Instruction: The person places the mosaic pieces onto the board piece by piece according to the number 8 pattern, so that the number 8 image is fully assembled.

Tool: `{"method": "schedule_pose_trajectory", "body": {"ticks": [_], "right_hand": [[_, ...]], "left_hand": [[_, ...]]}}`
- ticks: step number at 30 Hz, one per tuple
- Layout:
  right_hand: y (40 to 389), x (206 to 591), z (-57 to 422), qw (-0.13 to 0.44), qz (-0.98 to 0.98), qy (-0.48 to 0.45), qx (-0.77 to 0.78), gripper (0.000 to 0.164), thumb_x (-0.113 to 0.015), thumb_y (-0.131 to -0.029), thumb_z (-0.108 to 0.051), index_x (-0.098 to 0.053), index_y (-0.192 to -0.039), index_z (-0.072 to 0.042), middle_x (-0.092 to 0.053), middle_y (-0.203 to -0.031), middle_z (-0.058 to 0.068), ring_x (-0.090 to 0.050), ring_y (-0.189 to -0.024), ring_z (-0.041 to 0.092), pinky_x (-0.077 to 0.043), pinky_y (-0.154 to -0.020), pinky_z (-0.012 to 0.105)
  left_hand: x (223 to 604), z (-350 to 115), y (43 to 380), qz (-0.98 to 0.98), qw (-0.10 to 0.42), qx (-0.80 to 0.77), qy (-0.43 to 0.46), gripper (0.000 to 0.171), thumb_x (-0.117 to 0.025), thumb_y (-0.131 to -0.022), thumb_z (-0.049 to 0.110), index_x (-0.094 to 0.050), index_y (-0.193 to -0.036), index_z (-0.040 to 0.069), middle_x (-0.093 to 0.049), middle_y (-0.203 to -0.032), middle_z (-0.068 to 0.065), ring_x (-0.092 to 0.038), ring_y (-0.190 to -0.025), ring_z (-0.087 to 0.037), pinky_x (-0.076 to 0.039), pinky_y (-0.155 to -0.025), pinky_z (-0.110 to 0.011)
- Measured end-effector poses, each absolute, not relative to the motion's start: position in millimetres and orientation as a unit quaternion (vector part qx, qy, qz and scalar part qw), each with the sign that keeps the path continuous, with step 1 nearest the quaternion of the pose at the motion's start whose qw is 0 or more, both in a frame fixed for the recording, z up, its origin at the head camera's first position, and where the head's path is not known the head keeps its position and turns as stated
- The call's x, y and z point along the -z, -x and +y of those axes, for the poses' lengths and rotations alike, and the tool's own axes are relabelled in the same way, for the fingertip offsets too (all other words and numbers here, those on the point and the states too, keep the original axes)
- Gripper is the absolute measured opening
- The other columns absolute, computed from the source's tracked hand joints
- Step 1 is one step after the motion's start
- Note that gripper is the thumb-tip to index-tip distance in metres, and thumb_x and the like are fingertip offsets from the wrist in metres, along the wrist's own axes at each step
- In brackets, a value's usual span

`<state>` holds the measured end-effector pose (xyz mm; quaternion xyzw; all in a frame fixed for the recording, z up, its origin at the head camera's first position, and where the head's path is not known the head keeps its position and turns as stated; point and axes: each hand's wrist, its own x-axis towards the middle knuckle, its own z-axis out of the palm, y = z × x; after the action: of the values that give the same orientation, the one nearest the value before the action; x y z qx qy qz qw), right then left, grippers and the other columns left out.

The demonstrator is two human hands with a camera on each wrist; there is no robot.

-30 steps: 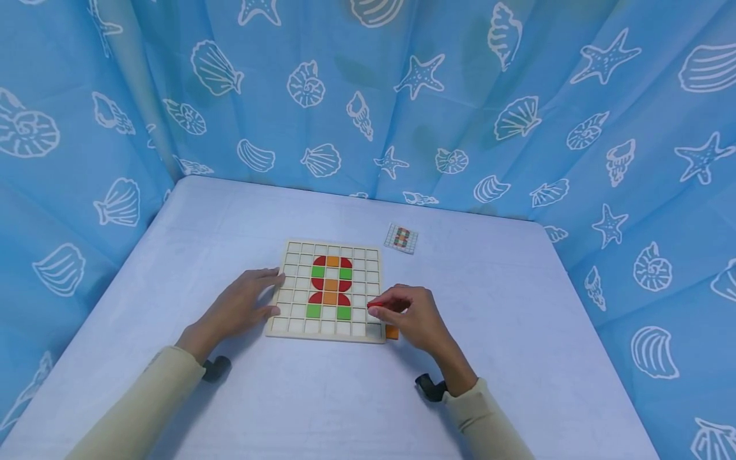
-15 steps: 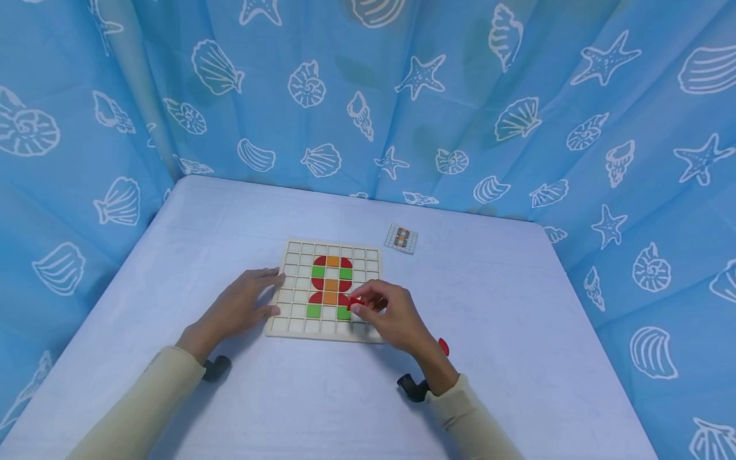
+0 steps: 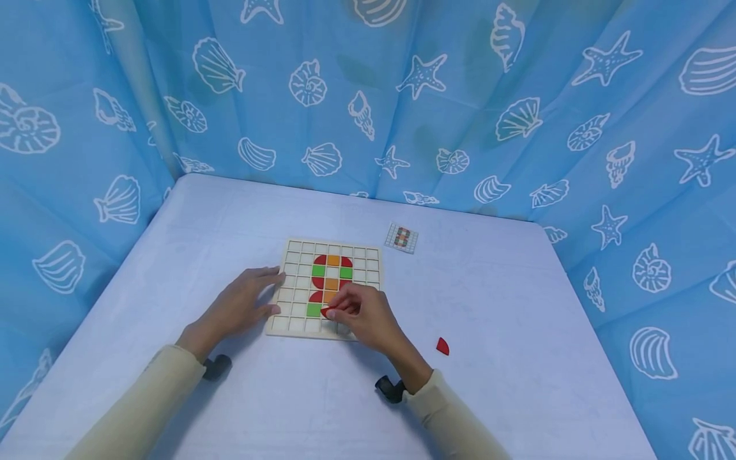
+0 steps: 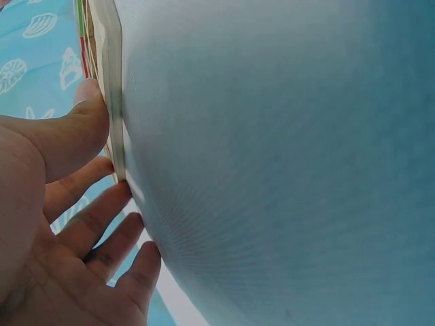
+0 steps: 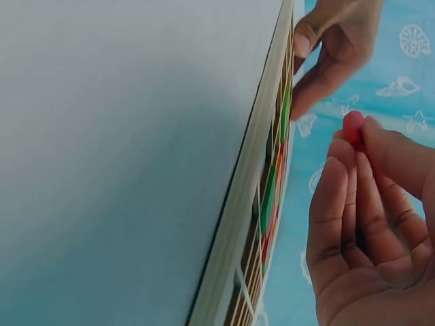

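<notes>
In the head view my left hand (image 3: 240,305) rests at the left edge of a pale gridded pattern board (image 3: 292,284), its thumb and fingers extended against the rim. The left wrist view shows the thumb (image 4: 80,129) on the board's side. My right hand (image 3: 368,318) hovers over the lower middle of the board and pinches a red quarter-circle tile (image 3: 326,312) between thumb and fingertips. Set in the grid are orange tiles (image 3: 333,260), green tiles (image 3: 314,310) and red rounded tiles (image 3: 315,296). The right hand hides the board's lower right cells.
A small printed pattern card (image 3: 401,238) lies behind the board's right corner. Another red quarter-circle piece (image 3: 443,346) lies on the white-covered table (image 3: 494,287) to the right. A blue seashell-print curtain (image 3: 368,96) hangs around the back and sides.
My right hand has moved left across the board, carrying the red tile. The loose red piece on the right, earlier hidden behind my wrist, now shows fully. My left hand stays put.
</notes>
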<state>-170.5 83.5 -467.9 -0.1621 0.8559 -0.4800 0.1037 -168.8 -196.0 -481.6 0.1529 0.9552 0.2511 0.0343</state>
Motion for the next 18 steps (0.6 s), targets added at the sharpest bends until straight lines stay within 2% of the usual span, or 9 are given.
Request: {"method": "schedule_pose_trajectory", "body": {"ticks": [11, 18], "right_hand": [[171.1, 473.3, 59.4, 0.139, 0.872, 0.132, 0.450, 0.014, -0.087, -0.090, -0.017, -0.076, -0.083, -0.021, -0.071, -0.074, -0.004, -0.066, -0.068, 0.012, -0.054, -0.056, 0.024], [171.4, 474.1, 46.9, 0.115, 0.910, 0.142, 0.373, 0.018, -0.088, -0.089, -0.017, -0.075, -0.077, -0.021, -0.067, -0.069, -0.007, -0.062, -0.067, 0.009, -0.052, -0.057, 0.022]], "left_hand": [[482.5, -197.0, 170.6, 0.955, 0.034, -0.249, -0.156, 0.071, -0.083, -0.094, 0.019, -0.052, -0.155, 0.002, -0.048, -0.164, -0.022, -0.041, -0.154, -0.045, -0.037, -0.126, -0.061], [482.2, -196.2, 171.0, 0.956, 0.040, -0.248, -0.151, 0.072, -0.082, -0.094, 0.020, -0.051, -0.156, 0.004, -0.047, -0.165, -0.021, -0.040, -0.154, -0.045, -0.037, -0.126, -0.062]]}}
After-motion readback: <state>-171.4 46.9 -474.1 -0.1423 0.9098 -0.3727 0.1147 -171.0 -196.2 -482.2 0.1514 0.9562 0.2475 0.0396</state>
